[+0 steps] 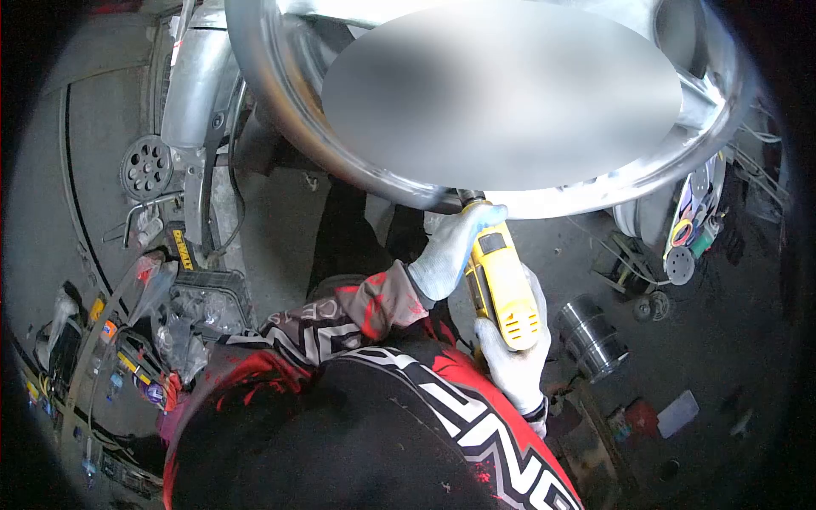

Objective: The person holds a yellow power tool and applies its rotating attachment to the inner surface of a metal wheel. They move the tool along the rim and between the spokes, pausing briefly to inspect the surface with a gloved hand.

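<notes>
A large shiny metal wheel rim (374, 174) fills the top of the head view, its middle hidden by a blur. Below its lower edge is a yellow power drill (507, 293), its black front end (470, 196) pointing at the rim and overlapping its edge. My left hand (449, 252), in a pale glove, is closed around the drill's front part, thumb on top. Around the drill's rear, by the vent slots, my gloved right hand (518, 367) is wrapped, with fingers showing on both sides. The drill's tip and underside are hidden.
At left stand a metal machine (194, 110), a round perforated disc (146, 168), an open black case (208, 297) and plastic bags. On the right are a shiny metal cylinder (593, 338), a board of coloured discs (693, 212) and a white sheet (677, 414).
</notes>
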### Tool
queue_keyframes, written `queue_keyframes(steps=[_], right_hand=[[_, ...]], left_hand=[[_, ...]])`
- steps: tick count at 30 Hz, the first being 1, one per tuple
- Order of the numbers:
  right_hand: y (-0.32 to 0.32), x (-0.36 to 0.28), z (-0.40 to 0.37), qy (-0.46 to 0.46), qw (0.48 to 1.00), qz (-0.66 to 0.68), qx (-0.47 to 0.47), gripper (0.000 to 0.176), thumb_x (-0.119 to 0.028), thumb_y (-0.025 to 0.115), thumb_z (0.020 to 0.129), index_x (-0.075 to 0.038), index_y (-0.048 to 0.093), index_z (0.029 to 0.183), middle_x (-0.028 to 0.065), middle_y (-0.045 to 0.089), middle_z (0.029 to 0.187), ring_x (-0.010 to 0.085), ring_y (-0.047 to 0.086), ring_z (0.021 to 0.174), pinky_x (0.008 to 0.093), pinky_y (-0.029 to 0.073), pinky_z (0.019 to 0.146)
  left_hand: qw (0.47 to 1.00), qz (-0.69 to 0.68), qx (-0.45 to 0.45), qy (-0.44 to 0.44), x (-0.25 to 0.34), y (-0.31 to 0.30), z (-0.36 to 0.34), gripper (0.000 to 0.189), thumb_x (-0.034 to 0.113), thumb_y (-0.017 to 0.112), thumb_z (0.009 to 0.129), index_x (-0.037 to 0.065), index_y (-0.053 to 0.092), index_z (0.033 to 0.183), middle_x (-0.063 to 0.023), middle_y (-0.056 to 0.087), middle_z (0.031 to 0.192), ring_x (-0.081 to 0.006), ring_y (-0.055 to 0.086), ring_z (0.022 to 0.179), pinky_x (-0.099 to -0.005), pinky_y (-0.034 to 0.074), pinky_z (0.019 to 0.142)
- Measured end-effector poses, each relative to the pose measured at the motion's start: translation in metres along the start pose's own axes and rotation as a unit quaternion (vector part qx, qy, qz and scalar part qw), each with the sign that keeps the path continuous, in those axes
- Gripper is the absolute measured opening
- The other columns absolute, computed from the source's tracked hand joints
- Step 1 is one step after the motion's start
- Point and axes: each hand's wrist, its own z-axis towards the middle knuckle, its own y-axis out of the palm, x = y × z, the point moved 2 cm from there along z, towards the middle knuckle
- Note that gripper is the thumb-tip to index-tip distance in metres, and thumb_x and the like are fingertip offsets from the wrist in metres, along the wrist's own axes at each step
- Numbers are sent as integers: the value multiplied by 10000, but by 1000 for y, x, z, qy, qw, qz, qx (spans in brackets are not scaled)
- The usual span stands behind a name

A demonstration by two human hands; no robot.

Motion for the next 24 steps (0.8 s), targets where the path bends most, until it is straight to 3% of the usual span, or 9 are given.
queue_keyframes(steps=[4, 6, 15, 16, 18, 23, 24], right_hand=[[-1, -3, 0, 2, 1000, 0, 1, 814, -48, 812, 806, 49, 393, 1498, 182, 607, 1372, 203, 611, 1221, 346, 489, 1043], [-3, -9, -3, 12, 998, -60, -18, 802, 24, 734, 805, 42, 367, 1517, 156, 547, 1432, 231, 555, 1296, 384, 428, 1116], [1, -23, 0, -1, 993, -112, -37, 823, 42, 752, 792, 50, 363, 1517, 181, 591, 1376, 227, 600, 1241, 370, 473, 1068], [0, -22, 0, -2, 993, -114, -38, 823, 42, 752, 792, 50, 363, 1517, 181, 591, 1376, 227, 600, 1241, 370, 473, 1068], [0, -21, 2, -26, 994, -105, -10, 775, -69, 808, 814, 31, 424, 1480, 186, 677, 1253, 191, 679, 1102, 328, 538, 961], [2, -30, 1, -21, 991, -134, 3, 758, -75, 818, 808, 41, 449, 1460, 195, 679, 1242, 202, 685, 1097, 335, 543, 955], [2, -30, 1, -19, 989, -141, -25, 788, -23, 790, 804, 45, 406, 1489, 193, 635, 1312, 211, 645, 1170, 348, 509, 1010]], left_hand=[[999, 9, -11, 29, -5, -4, 2, 373, 380, 542, 1028, 24, 639, 1081, -146, 716, 961, -201, 707, 886, -340, 564, 848], [998, -29, -55, 20, -7, -3, 1, 373, 368, 515, 1041, 17, 635, 1081, -168, 713, 1002, -228, 706, 923, -361, 567, 865], [991, -99, -89, 9, -15, -5, 8, 404, 374, 492, 1035, -6, 606, 1114, -199, 715, 936, -279, 713, 879, -399, 583, 853], [992, -84, -91, 10, -13, -4, 7, 398, 378, 508, 1015, 0, 627, 1050, -197, 718, 937, -274, 712, 880, -401, 584, 850], [993, -90, -72, 7, -9, 3, 4, 400, 383, 518, 1004, 2, 639, 1004, -194, 719, 936, -272, 711, 872, -398, 585, 845], [987, -135, -85, 1, -19, 5, 11, 426, 405, 543, 973, -5, 656, 972, -193, 720, 942, -279, 713, 874, -396, 580, 842], [987, -136, -85, 2, -19, 3, 10, 426, 405, 543, 973, -5, 656, 972, -193, 720, 942, -279, 713, 874, -396, 580, 842]])
